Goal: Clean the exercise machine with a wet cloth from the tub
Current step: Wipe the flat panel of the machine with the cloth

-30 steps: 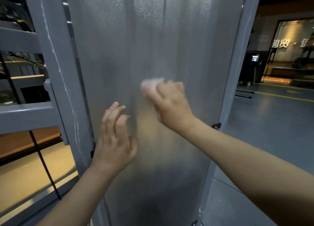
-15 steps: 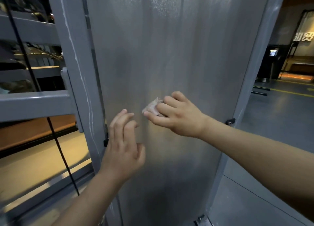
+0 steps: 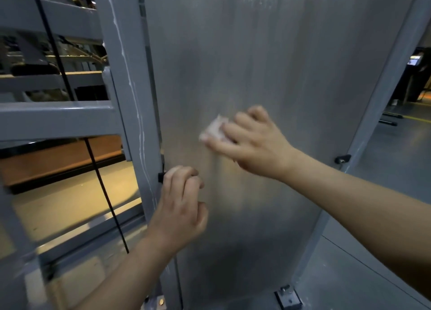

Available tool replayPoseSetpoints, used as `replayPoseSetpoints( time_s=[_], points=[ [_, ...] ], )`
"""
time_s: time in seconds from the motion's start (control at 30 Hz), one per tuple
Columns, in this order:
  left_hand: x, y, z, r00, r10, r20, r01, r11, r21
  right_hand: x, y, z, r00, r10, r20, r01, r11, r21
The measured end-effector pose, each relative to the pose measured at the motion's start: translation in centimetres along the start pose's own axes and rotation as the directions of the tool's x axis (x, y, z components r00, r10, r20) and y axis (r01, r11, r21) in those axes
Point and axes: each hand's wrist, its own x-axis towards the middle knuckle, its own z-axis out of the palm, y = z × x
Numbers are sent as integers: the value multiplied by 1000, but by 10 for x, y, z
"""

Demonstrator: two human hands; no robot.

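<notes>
A tall frosted translucent panel (image 3: 268, 53) of the exercise machine fills the middle of the view, set between grey metal posts. My right hand (image 3: 254, 144) presses a small whitish cloth (image 3: 214, 128) against the panel at mid height, fingers curled over it. Lower and to the left, my left hand (image 3: 182, 207) rests against the panel near the left post (image 3: 126, 88), fingers loosely bent and holding nothing. The tub is out of sight.
Grey frame bars (image 3: 58, 118) and a thin black cable (image 3: 100, 181) stand at the left. A black bracket (image 3: 342, 158) sits on the right post. A bolted foot plate (image 3: 288, 298) lies at the bottom. Grey floor (image 3: 396, 169) stretches to the right.
My right hand with the cloth slid down the panel over the last second, then edged slightly left. My left hand's fingers have curled a little more. The view has shifted leftward.
</notes>
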Motion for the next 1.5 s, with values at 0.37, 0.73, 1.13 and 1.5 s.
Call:
replayPoseSetpoints(
  time_s=[0.37,0.73,1.13,1.5],
  points=[
    [-20,-6,-6,995,54,80,-54,998,-12,0,-33,7,999,-39,26,37,997,61],
    [-38,7,-4,986,67,151,-56,996,-73,-60,-81,3,960,-45,275,-15,977,214],
    [-64,62,56,608,-430,667,791,392,-469,-152,-137,-58,258,294,920,-948,-106,299],
    [-128,51,112,355,-373,858,931,225,-287,-238,-180,-29,-128,7,992,-719,-689,-88]
  ],
)
